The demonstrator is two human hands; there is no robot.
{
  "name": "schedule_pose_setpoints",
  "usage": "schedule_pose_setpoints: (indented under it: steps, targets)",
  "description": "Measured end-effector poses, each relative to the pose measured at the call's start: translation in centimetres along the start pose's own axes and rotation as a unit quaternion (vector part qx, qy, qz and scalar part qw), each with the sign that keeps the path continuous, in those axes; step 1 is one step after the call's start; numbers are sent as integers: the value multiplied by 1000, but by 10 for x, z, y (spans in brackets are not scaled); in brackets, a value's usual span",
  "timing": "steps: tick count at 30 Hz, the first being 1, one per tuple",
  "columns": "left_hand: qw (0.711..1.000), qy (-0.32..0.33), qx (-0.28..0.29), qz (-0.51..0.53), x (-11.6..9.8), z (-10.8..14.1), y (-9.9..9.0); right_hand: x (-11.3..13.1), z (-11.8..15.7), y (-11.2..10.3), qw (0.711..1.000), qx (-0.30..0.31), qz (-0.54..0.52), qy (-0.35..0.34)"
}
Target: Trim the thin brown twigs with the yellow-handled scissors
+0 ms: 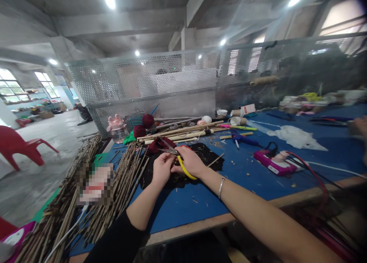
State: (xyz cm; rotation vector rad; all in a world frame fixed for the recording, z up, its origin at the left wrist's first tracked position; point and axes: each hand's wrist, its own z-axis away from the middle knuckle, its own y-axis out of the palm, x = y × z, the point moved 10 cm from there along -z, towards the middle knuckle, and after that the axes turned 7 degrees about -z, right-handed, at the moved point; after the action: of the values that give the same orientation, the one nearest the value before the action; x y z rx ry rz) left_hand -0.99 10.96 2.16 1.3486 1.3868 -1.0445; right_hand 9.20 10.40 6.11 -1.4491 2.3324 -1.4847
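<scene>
My right hand [191,163] is closed round a pair of scissors [185,170] with yellow handles. Their metal blades stand apart and point up and left, over my left hand. The fingers of my left hand [162,166] are pinched together close to my right fingers; whatever is between them is too small to make out. Beneath both hands a crumpled black cloth [210,153] lies on the blue tabletop [183,209], strewn with small scraps. Dark red material [157,145] is bunched just beyond the blades. A thin stick [216,159] lies across the cloth at the right.
Bundled twigs [126,179] cover the table's left side. Poles [183,135], dark red balls [148,120] and a blue glue gun [243,138] lie behind. A purple power strip [275,163] with cables sits at right. A perforated metal screen [149,83] closes the back. Another person's hand [360,127] appears far right.
</scene>
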Motion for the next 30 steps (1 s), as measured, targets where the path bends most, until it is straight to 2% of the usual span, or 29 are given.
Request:
schedule_pose_setpoints:
  steps: [6,14,21,25,30]
  targets:
    - [1000,16,-27,2,-7,2,-3,-3,1,-2,1000,-5,-17,21]
    - [998,42,-34,-43,-10,2,-7,-6,1,-4,1000,-15,-7,21]
    - [999,-13,-37,-8,2,0,-8,-14,3,0,998,0,-10,66]
    - [999,-16,-35,23,0,1,-7,-8,2,2,999,5,2,35]
    - [1000,-13,-24,2,-4,2,-4,-1,2,3,1000,-2,-12,-4]
